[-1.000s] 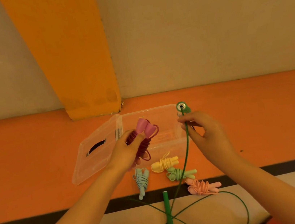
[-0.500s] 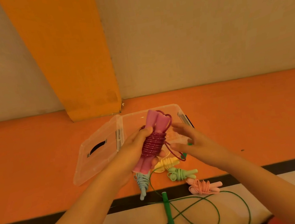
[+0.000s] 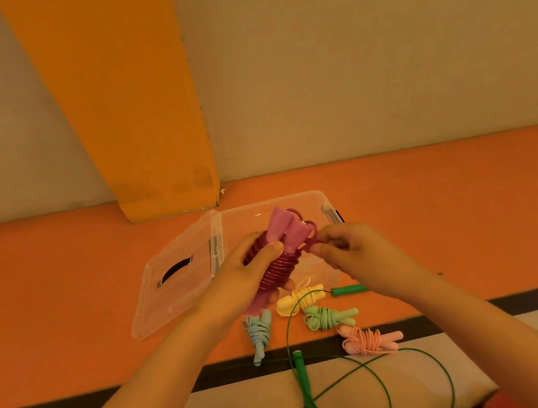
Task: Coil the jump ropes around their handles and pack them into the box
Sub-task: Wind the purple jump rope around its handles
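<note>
My left hand (image 3: 251, 272) grips a pink-handled jump rope (image 3: 280, 261) with its dark pink cord coiled round both handles, held above the clear plastic box (image 3: 315, 202). My right hand (image 3: 350, 254) pinches the loose end loop of that cord beside the handle tops. On the orange floor in front of the box lie coiled yellow (image 3: 300, 299), light green (image 3: 328, 316), blue (image 3: 260, 334) and salmon pink (image 3: 371, 341) ropes. An uncoiled dark green rope (image 3: 305, 385) sprawls nearest me, one handle (image 3: 347, 290) lying by my right wrist.
The box's clear lid (image 3: 174, 276) lies open to the left, hinged to the box. An orange pillar (image 3: 145, 117) and a beige wall stand behind. A black stripe (image 3: 81, 406) separates the orange floor from a pale strip close to me.
My right hand let go of the green rope handle, which now lies on the floor, and came over to the pink rope. My left hand raised the pink bundle and turned it upright.
</note>
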Available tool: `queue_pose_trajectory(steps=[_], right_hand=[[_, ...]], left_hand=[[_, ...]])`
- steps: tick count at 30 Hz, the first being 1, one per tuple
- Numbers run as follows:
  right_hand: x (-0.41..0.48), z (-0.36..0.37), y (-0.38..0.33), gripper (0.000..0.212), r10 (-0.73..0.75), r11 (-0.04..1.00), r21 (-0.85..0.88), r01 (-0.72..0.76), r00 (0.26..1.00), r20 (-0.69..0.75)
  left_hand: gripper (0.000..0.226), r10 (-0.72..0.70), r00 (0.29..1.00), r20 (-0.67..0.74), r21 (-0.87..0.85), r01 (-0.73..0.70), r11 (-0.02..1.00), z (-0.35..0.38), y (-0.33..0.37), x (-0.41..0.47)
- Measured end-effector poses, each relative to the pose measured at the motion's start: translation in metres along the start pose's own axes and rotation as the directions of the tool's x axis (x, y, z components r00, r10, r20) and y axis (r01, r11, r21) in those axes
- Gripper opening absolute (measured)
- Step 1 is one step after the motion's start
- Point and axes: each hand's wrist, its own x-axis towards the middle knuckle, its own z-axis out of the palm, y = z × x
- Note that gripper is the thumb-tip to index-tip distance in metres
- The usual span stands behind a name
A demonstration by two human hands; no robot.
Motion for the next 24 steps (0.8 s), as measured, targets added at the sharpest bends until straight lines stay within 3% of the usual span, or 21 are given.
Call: queue_pose_trajectory(steps=[5,8,11,17,24], right_hand=[[0.001,0.009,0.004,0.022,-0.042,0.995,-0.093,0.037,0.998,-0.052],[0.002,0.013,0.000,0.029,-0.017,0.999,-0.041,0.012,0.994,-0.112],[-0.001,0.011,-0.006,0.042,0.000,0.998,0.058,0.010,0.985,-0.172],[-0.004,0.005,-0.015,0.046,-0.028,0.993,0.109,0.046,0.986,-0.164],[0.000,0.008,-0.008,0.058,0.036,0.995,0.101,-0.024,0.992,-0.119]], left_hand=[[0.021,0.107,0.987,-0.122,0.067,-0.099,0.993,0.014,-0.002,0.001],[0.022,0.167,0.975,-0.145,0.104,-0.153,0.983,0.017,-0.006,0.002],[0.028,0.244,0.962,-0.125,0.126,-0.229,0.965,0.017,-0.008,0.003],[0.053,0.332,0.941,-0.072,0.130,-0.321,0.938,0.016,-0.008,0.000],[0.039,0.320,0.945,-0.065,0.140,-0.309,0.941,0.015,-0.007,-0.001]])
